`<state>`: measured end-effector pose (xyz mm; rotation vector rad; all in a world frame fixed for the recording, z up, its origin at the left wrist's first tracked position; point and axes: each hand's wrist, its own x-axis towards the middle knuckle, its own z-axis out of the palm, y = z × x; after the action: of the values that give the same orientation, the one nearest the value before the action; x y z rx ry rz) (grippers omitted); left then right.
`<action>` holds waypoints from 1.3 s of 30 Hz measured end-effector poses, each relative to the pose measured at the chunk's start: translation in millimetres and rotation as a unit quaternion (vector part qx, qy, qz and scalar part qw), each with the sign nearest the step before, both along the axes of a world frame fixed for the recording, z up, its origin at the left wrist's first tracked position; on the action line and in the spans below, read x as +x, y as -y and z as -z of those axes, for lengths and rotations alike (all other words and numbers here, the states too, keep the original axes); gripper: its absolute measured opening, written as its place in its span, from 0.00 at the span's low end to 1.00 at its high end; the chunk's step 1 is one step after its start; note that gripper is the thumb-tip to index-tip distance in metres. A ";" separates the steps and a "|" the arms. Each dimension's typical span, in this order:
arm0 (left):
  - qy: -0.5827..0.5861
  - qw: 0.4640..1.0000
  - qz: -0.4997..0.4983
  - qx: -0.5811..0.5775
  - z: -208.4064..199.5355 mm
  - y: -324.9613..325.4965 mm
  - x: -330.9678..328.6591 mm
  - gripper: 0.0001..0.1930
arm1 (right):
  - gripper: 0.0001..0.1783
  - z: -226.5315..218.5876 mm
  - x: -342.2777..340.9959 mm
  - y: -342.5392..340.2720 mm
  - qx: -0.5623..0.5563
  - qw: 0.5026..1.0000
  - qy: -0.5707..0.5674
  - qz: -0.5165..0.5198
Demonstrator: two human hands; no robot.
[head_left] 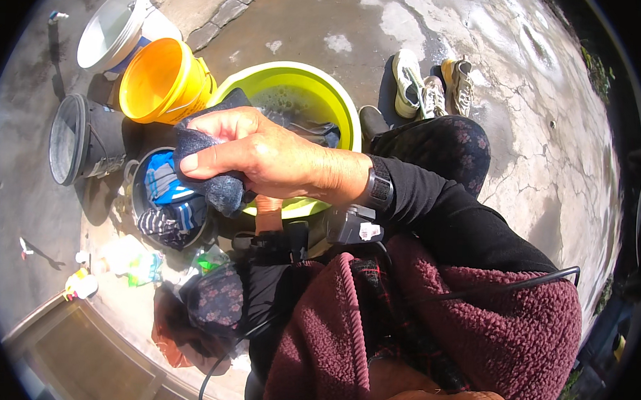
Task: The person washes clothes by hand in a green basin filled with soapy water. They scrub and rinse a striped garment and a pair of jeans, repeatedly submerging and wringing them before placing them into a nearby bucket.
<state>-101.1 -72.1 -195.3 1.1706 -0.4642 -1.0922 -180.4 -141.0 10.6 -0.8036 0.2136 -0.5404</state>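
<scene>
A bunched dark blue-grey cloth (223,193) hangs above the near left side of a lime-green tub (353,111). My right hand (279,154) reaches across from the right with its fingers and thumb wrapped round this cloth. Of my left hand only the wrist area (268,215) shows, below the right hand at the tub's near rim; its fingers are hidden. Inside the tub, soapy water surrounds a dark garment (325,134). To the left of the cloth, blue clothes (165,181) and a striped garment (161,226) lie in a round container.
A yellow bucket (147,82), a white bucket (101,36) and a dark grey bucket (68,143) stand on the left. Several shoes (408,81) rest on the concrete beyond the tub, to the right. Plastic packages (142,262) lie at the near left. A black cable (505,282) crosses my lap.
</scene>
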 end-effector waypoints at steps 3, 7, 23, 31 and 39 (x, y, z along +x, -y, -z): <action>0.245 0.969 -0.034 0.026 -1.3 4.0 22.1 0.25 | 0.06 6.7 6.8 25.7 -0.010 0.999 0.006 0.030; 0.220 0.961 -0.018 0.164 11.0 0.0 28.8 0.18 | 0.12 68.9 22.5 104.1 0.029 0.979 -0.176 0.097; 0.519 0.683 0.226 0.462 73.3 2.8 -11.6 0.64 | 0.58 292.6 25.9 102.1 -0.311 0.665 -0.674 0.085; 0.455 0.685 0.330 0.464 116.2 14.1 14.0 0.60 | 0.36 335.2 49.2 109.7 -0.440 0.623 -0.640 -0.094; 0.359 0.657 0.400 0.528 142.1 36.1 30.2 0.44 | 0.14 378.8 61.1 124.6 -0.411 0.601 -0.648 -0.225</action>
<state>-70.9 -108.2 -337.4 2.6496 -1.1055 -1.7123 -119.4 -265.6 -368.2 -2.0186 1.1276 0.6433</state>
